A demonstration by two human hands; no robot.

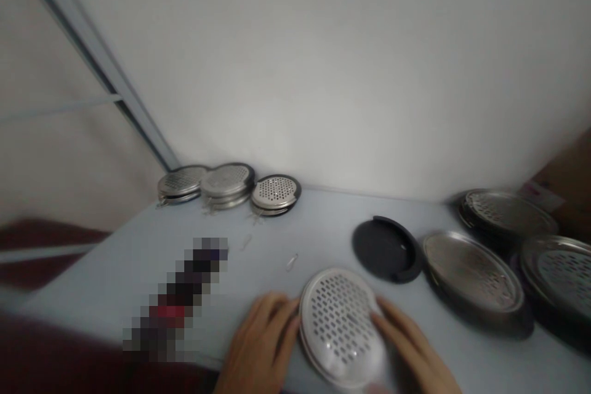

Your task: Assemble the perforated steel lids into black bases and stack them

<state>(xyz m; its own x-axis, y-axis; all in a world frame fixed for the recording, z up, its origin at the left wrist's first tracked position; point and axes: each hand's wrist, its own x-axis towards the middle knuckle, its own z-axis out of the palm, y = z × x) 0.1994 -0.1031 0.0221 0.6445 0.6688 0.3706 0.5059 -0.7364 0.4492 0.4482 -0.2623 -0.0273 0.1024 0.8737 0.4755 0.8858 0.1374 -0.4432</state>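
Note:
A round metal grater disc with rows of slots lies between my hands near the front of the table, seemingly on another disc whose rim shows below it. My left hand presses its fingers against the disc's left edge. On the opposite edge, my right hand has its fingers over the rim; blur softens it. Both thumbs are hard to make out. A black round holder with a raised rim lies behind and to the right. A small metal clip rests behind the disc.
Along the back left, grater stacks stand by the wall. At right are larger metal plates on black bases. A pixelated patch covers something at left. Brown cardboard borders the far right.

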